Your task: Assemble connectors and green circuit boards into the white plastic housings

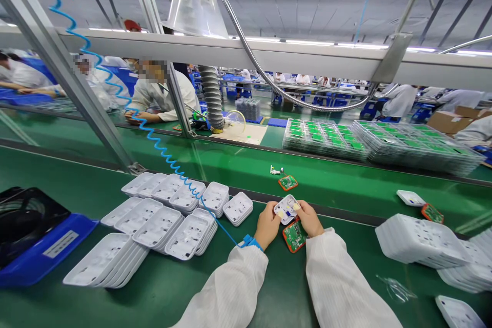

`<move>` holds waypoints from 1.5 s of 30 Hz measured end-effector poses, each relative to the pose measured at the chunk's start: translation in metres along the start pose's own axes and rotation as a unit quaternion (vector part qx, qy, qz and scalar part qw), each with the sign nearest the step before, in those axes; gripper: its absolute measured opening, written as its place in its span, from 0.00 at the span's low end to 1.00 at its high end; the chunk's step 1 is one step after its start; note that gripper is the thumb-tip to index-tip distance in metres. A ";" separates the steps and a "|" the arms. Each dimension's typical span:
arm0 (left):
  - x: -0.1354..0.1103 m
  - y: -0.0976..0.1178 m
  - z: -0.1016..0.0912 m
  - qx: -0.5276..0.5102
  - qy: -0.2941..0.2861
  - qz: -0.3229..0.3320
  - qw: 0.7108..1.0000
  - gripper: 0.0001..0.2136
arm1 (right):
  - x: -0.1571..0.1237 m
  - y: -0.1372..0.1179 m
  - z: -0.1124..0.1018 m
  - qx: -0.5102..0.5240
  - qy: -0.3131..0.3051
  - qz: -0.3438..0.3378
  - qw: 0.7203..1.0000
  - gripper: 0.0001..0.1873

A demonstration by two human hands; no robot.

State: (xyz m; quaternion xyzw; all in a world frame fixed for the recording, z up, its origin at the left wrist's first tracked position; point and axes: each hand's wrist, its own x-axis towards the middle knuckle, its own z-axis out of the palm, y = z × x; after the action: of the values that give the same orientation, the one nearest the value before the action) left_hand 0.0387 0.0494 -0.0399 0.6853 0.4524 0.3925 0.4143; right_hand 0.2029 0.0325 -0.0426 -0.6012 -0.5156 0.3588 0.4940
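Between my hands I hold a small white plastic housing point(286, 207), its inner side facing up. My left hand point(268, 225) grips its left edge, and a blue wrist strap circles that wrist. On the opposite edge my right hand point(308, 219) has its thumb and fingers closed. Yellowish covers show on some fingertips. Just below the housing, a green circuit board with an orange-red edge point(295, 237) lies on the bench near my right hand. Another such board point(288, 182) rests farther off on the green belt, beside a small white part point(275, 170).
Stacked white housings point(154, 225) stand to the left, more stacks point(418, 241) to the right. A blue bin with a black fan point(46, 251) sits far left. The blue coiled cord point(169, 159) runs to my wrist. Clear trays of boards point(326, 138) stand beyond the belt; a co-worker point(165, 92) sits opposite.
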 end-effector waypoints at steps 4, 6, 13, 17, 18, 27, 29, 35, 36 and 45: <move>0.000 0.000 0.000 0.001 0.001 -0.001 1.000 0.10 | 0.000 0.000 0.000 -0.003 0.001 -0.003 1.000 0.19; 0.000 0.000 0.000 0.002 0.000 -0.002 1.000 0.09 | -0.001 0.000 0.000 -0.004 0.000 -0.004 1.000 0.19; -0.001 -0.002 0.000 0.007 0.001 0.002 1.000 0.09 | -0.002 -0.001 -0.001 0.000 -0.003 -0.006 1.000 0.19; 0.000 0.000 0.000 0.002 -0.001 -0.001 1.000 0.09 | -0.003 -0.003 0.000 0.005 -0.002 -0.003 1.000 0.19; 0.000 0.001 0.000 0.000 -0.001 -0.002 1.000 0.09 | -0.003 -0.004 0.000 0.007 -0.001 -0.002 1.000 0.20; -0.001 0.003 -0.002 -0.007 -0.001 -0.002 1.000 0.09 | -0.004 -0.005 0.002 0.056 0.019 0.011 0.998 0.20; -0.001 0.004 -0.002 -0.017 -0.002 -0.004 1.000 0.09 | -0.003 -0.002 0.004 0.075 0.031 0.014 0.997 0.20; -0.002 0.009 -0.002 -0.046 0.007 -0.034 0.998 0.13 | 0.015 0.001 -0.022 0.134 0.140 0.006 0.981 0.23; -0.002 0.009 -0.002 -0.044 0.007 -0.036 0.998 0.14 | 0.018 0.002 -0.030 0.138 0.165 0.002 0.977 0.24; -0.004 0.010 -0.003 0.009 -0.017 -0.011 1.000 0.11 | 0.009 0.007 -0.031 -0.002 0.164 -0.028 0.986 0.19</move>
State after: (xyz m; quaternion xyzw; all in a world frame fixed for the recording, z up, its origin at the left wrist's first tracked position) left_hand 0.0381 0.0441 -0.0298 0.6903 0.4562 0.3721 0.4205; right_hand 0.2356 0.0347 -0.0412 -0.6378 -0.4450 0.2407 0.5807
